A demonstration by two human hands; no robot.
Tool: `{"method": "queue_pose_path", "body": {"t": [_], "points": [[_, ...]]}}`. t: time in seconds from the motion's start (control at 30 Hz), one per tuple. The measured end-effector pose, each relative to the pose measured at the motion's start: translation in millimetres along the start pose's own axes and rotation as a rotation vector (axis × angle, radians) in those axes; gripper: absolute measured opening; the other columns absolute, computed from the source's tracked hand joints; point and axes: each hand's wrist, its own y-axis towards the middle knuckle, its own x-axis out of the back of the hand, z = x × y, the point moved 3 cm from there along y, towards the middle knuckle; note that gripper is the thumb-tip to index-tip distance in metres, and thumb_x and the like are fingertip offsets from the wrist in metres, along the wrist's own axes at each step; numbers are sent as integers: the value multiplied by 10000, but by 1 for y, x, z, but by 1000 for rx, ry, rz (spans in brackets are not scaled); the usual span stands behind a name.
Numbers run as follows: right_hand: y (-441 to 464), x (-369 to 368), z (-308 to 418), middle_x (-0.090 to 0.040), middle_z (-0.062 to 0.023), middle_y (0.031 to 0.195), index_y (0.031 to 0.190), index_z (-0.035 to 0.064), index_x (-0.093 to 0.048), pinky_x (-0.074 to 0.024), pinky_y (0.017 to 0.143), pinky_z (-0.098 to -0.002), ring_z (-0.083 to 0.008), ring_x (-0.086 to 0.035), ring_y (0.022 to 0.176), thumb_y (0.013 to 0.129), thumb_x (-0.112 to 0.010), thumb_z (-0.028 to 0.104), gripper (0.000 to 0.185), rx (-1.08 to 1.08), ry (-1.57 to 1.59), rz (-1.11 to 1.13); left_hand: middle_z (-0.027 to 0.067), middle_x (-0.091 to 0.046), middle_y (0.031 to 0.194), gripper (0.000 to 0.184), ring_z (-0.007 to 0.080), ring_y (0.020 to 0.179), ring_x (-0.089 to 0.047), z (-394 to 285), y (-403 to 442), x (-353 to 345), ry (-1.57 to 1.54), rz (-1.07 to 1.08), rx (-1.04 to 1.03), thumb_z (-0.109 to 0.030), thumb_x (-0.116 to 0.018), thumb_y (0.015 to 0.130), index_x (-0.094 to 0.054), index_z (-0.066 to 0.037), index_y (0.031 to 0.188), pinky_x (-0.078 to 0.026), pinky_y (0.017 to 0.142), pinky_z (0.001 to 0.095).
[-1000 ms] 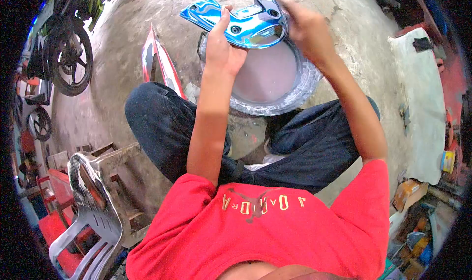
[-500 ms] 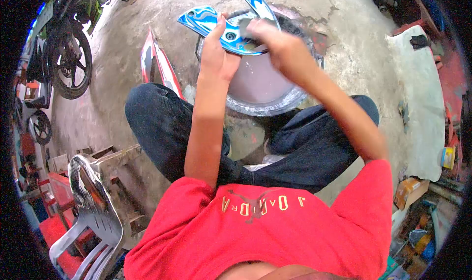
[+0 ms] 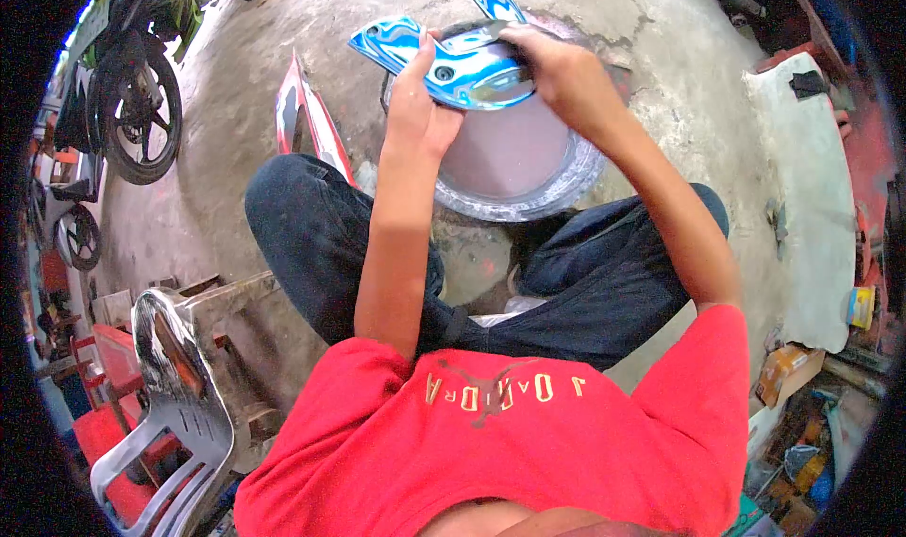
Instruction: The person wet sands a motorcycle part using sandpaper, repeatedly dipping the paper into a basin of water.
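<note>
My left hand [image 3: 422,112] grips a glossy blue-and-white motorcycle fairing panel [image 3: 462,79], thumb on its upper face and fingers underneath. The panel has a round hole near its middle and a separate arm reaching up at its far end. My right hand [image 3: 564,70] is closed at the panel's right side, pinching a small dark grey piece [image 3: 494,29] against the surface; it resembles sandpaper, mostly hidden by the fingers. Below the panel sits a round dark-rimmed basin [image 3: 510,209] of cloudy greyish liquid.
A red-and-white fairing piece [image 3: 311,112] lies on the concrete floor to the left. Beyond it stands a motorcycle [image 3: 137,112]. A grey plastic chair [image 3: 189,405] is at lower left, and a pale slab [image 3: 807,207] lies along the right, near a cardboard box [image 3: 788,369].
My right hand has moved slightly right across the panel and is less blurred. The panel is tilted a little differently, its far arm lower; my left hand keeps its hold.
</note>
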Motion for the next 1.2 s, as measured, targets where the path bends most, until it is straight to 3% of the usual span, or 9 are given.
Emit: {"method": "queue_pose_path", "body": {"t": [0.07,0.17,0.27,0.4,0.6,0.73,0.9,1.07,1.2], "points": [[0,5,-4,-635,-210,1244,1211,47,-628,-515,954,-420,-348,-630,1140,853,-518,2,377,-118,44,82,161,-647,1120,242,315,1079,-640,-1,-12,-2,13,-17,15,-238,-571,1016,-572,-42,1159,-507,987,479],[-27,-18,30,-623,-193,1295,1243,51,-620,-500,1011,-413,-315,-608,1211,845,-525,-21,415,213,37,-16,158,-658,1120,221,319,1088,-643,-10,-22,5,54,14,-2,-216,-583,1008,-583,-41,1144,-515,975,479],[-31,-16,56,-613,-209,1308,1231,43,-624,-487,1035,-420,-315,-593,1237,856,-510,-21,398,268,105,7,159,-665,1124,220,318,1088,-648,-23,-29,9,119,7,-56,-213,-586,1006,-585,-39,1141,-524,962,483],[-14,-1,13,-632,-233,1260,1300,57,-587,-502,1016,-399,-356,-605,1207,933,-498,-59,395,35,37,-49,124,-645,1149,243,274,1115,-636,-33,-46,-4,114,-7,13,-275,-565,1024,-576,-71,1156,-511,986,443],[-31,-1,79,-614,-187,1322,1278,53,-599,-471,1056,-408,-311,-594,1239,853,-507,-19,441,334,80,-44,134,-663,1121,228,281,1078,-654,-48,-53,-5,115,52,-38,-236,-568,1020,-594,-47,1145,-530,960,468],[-13,5,30,-620,-219,1294,1272,37,-601,-482,1048,-385,-348,-587,1239,874,-531,-78,420,70,102,-55,152,-682,1104,214,304,1045,-670,-43,-61,-13,21,43,21,-202,-583,1010,-620,-29,1129,-545,937,488],[-25,12,82,-638,-201,1275,1275,50,-599,-490,1036,-395,-335,-603,1225,828,-529,-130,487,309,125,-112,155,-672,1116,219,306,1046,-669,-43,-46,-29,25,167,60,-198,-581,1011,-612,-30,1148,-545,937,483],[-2,24,31,-649,-202,1240,1216,53,-631,-507,998,-414,-351,-623,1171,840,-579,14,382,-21,144,-66,158,-662,1127,231,313,1047,-668,-36,-47,-45,100,17,55,-210,-577,1015,-604,-35,1163,-541,948,485],[-26,2,54,-632,-210,1278,1235,28,-621,-482,1039,-415,-337,-604,1215,841,-525,-27,408,243,92,-115,151,-670,1121,231,311,1045,-671,-36,-38,-25,110,59,66,-206,-597,1003,-609,-45,1168,-544,944,486]]}}
